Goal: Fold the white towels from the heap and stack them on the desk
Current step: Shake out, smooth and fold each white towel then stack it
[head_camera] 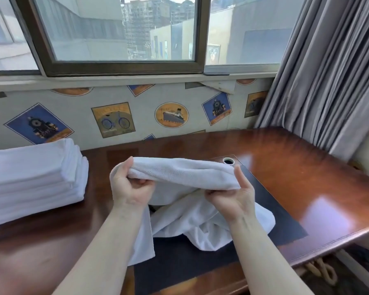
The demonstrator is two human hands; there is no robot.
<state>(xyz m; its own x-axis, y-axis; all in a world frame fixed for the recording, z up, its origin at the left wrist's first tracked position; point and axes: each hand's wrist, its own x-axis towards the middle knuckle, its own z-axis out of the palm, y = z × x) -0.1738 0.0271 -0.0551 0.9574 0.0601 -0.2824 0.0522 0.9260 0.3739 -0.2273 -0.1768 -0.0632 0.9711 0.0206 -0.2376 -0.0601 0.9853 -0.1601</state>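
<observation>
Now white towel (179,173) above desk (296,177), pinched between fingers (145,182) of both hands

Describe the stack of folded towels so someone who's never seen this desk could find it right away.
Start at the wooden desk under the window. Go to its left end, against the picture-patterned wall: the stack of folded towels sits there. Unlike the loose towel held up mid-desk by both hands, it lies flat in neat, squared layers, touched by no hand.

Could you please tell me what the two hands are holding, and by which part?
Both the left hand and right hand grip one white terry towel along its raised upper edge, one near each end; the rest hangs down.
</observation>
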